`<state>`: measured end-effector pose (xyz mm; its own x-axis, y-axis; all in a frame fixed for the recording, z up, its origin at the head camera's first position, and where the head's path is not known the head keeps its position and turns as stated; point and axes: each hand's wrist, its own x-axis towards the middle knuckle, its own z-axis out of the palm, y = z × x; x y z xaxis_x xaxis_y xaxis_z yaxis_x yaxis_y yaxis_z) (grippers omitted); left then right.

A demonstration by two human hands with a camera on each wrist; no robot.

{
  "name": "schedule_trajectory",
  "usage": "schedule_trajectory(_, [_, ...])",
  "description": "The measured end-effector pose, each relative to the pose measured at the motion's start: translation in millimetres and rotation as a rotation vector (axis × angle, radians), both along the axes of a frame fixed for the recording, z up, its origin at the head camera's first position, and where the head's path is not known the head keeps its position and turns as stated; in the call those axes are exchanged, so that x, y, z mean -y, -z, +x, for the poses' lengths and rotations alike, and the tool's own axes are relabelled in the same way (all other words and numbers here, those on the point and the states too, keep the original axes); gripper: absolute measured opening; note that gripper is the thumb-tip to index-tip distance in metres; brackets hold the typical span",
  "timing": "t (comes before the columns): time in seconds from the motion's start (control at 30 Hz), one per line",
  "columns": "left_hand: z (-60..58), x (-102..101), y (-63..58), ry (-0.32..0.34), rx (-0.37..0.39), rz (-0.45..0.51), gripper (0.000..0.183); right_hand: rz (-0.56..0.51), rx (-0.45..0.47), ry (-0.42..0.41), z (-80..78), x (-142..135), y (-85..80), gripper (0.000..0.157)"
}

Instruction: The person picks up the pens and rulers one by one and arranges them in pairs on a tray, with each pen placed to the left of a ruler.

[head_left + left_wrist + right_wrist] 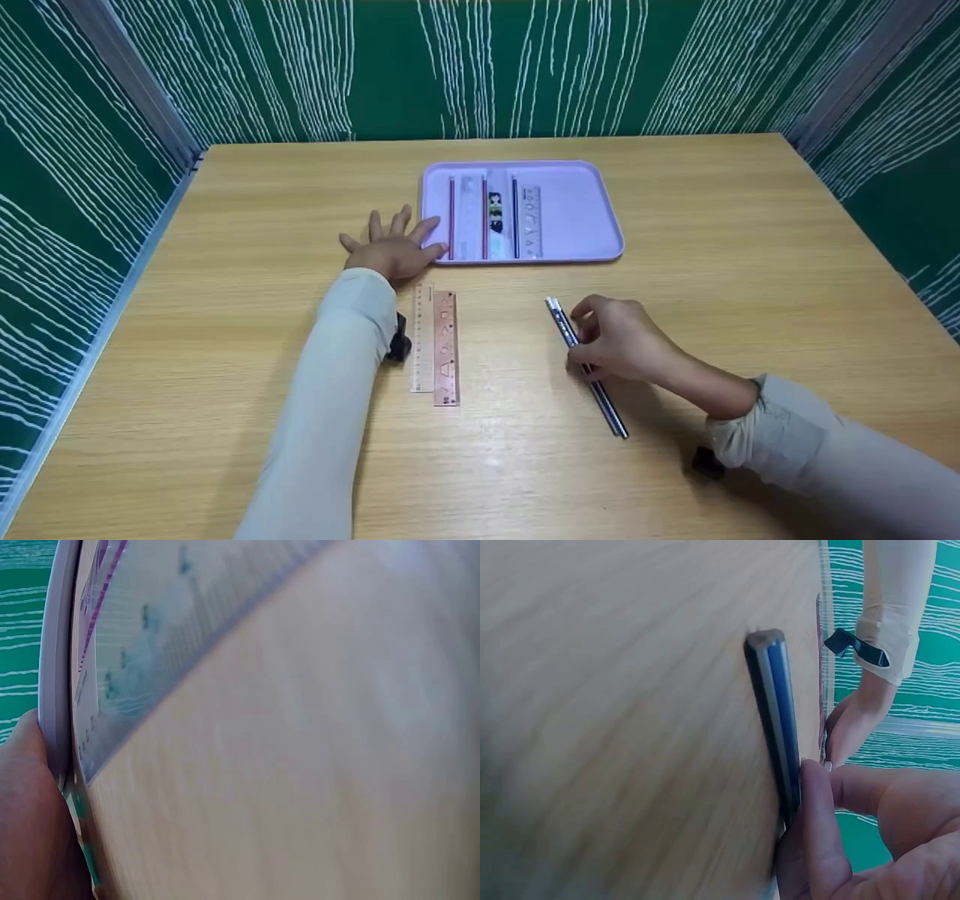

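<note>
My left hand [394, 255] lies with fingers spread at the left edge of a lilac tray [585, 217], thumb touching its lower left corner. To the right, my right hand [619, 337] pinches at two dark, shiny pencils [607, 405] lying slantwise side by side on the table. Whether it grips one or both cannot be told; in the right wrist view a pencil end [776, 690] sticks out past the fingers. Below the left hand, a clear ruler [423, 345] and a pink ruler [446, 352] lie next to each other.
Inside the tray, two red pencils [484, 225], a dark pencil [515, 225], a clear ruler [469, 214], a cartoon-printed strip [496, 214] and a clear stencil ruler [531, 225] stand in upright rows. Green, white-streaked walls [397, 67] border the wooden table [300, 195].
</note>
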<state>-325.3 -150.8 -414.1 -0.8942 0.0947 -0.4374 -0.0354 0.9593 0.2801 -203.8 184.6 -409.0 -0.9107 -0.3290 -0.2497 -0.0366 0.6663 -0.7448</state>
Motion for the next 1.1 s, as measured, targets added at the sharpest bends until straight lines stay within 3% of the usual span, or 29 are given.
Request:
schedule_trajectory(0.17, [0.8,-1.2,-1.3,0.004,-0.005,0.004,0.069,0.042,-0.037,-0.009,0.6,-0.5,-0.2,0.043])
schedule_trajectory(0.37, [0.7,-1.4,-2.2,0.0,0.001,0.002,0.069,0.088,-0.011,-0.021,0.0,-0.8,-3.9,0.037])
schedule_trajectory(0.63, [1.2,-1.7,-2.1,-0.007,0.01,0.002,0.069,0.025,0.088,-0.011,-2.1,-5.1,-5.4,0.033])
schedule_trajectory(0.87, [0.6,-1.1,0.2,-0.007,-0.006,0.0,0.068,-0.049,0.091,-0.01,-7.1,-8.9,-11.7,0.034])
schedule_trajectory(1.1, [-0.6,-0.5,0.8,-0.011,-0.002,0.011,0.07,-0.124,0.114,0.007,-23.3,-12.4,-19.9,0.039])
